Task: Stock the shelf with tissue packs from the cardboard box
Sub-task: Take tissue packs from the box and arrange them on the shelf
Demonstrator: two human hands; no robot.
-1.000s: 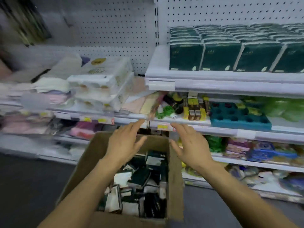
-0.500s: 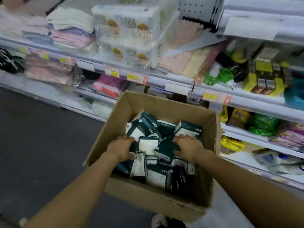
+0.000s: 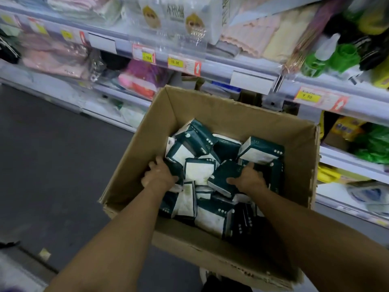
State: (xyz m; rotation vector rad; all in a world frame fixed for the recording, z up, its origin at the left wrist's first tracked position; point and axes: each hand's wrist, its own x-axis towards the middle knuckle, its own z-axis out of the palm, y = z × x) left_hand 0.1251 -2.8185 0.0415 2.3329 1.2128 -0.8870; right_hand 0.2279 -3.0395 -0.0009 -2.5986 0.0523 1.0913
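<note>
An open cardboard box [image 3: 229, 108] stands in front of the shelving, with several dark green and white tissue packs [image 3: 199, 169] lying jumbled inside. Both my hands are down in the box. My left hand [image 3: 160, 175] grips a green pack [image 3: 175, 169] at the left side of the pile, fingers curled over its edge. My right hand [image 3: 249, 179] holds another green pack [image 3: 226, 174] near the middle, thumb along its near edge. The shelf of green packs above is out of view.
A shelf edge with yellow price tags [image 3: 174, 62] runs just beyond the box. Wrapped paper rolls [image 3: 174, 15], folded cloths [image 3: 265, 36] and green items [image 3: 341, 57] fill the shelf above. Dark floor [image 3: 52, 165] lies to the left.
My hands came down from above the box into it and took hold of packs. My view dropped from the upper shelf and closed in on the box.
</note>
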